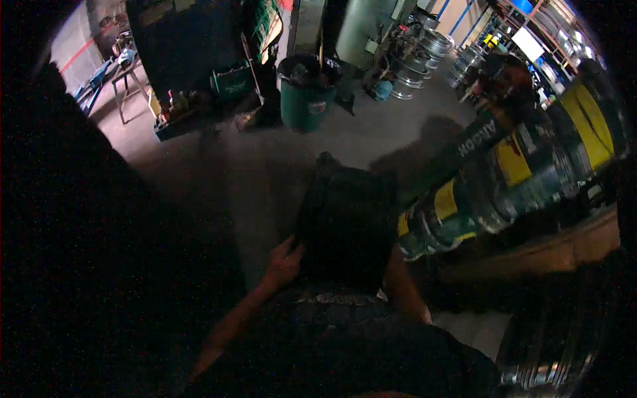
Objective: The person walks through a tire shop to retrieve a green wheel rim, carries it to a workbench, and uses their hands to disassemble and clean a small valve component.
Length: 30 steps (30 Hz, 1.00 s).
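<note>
A dark, boxy object, too dim to make out in detail, is upright in front of my body. My left hand grips its left side, fingers along the edge. My right forearm rises along the other side; my right hand is hidden in shadow at the object. Just to the right, green cylindrical containers with yellow bands lean diagonally, beside a darker green cylinder with white lettering.
A green bin with a dark liner stands ahead on the concrete floor. Stacked metal wheels and shelving are at back right. A trestle and long-handled tools are at back left.
</note>
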{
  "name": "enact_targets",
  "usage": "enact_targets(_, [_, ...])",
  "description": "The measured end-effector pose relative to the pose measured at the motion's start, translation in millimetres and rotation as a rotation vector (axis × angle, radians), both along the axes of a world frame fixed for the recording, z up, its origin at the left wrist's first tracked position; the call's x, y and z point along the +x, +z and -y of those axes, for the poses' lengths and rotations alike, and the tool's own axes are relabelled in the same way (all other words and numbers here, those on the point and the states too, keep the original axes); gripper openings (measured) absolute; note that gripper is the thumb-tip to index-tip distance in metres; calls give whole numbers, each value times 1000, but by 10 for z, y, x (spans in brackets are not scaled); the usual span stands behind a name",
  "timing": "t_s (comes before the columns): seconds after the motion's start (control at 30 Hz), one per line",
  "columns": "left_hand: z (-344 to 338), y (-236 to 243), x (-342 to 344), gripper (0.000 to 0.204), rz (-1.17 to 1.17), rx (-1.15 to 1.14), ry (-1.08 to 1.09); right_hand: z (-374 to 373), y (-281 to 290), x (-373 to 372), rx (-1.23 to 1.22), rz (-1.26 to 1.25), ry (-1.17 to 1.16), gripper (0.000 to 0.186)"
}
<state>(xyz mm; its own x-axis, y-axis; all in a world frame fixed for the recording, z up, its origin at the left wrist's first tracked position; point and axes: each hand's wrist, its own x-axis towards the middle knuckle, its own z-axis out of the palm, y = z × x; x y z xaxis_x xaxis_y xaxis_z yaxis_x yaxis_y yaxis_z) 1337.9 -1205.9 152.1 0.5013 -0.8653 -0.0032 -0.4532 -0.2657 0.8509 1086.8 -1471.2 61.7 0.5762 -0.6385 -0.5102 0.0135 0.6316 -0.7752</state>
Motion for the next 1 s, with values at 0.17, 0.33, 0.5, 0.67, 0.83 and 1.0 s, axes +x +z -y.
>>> enact_targets(0.17, [1529, -248, 1132, 30, -257, 63, 108, 1216, 350, 849, -5, 9, -104, 44])
enact_targets(0.33, [2923, 584, 1810, 39, -372, -8, -74, 2461, 452, 1484, -24, 60, -254, 44])
enact_targets(0.5, [4480, 492, 2236, 37, -318, 223, -72, 3702, 123, 1890, -4, 107, -325, 45])
enact_targets(0.67, [6000, 518, 2703, 43, -311, 252, -76, 5245, 115, 2300, -11, 134, -315, 45])
enact_targets(0.83, [7400, 522, 2946, 43, 356, 366, -282, 6534, 214, 2563, -2, 150, -278, 46])
enact_targets(1.0, [8580, 998, 2974, 48, -240, 142, -205, 7758, 121, 2780, -9, 152, -301, 46])
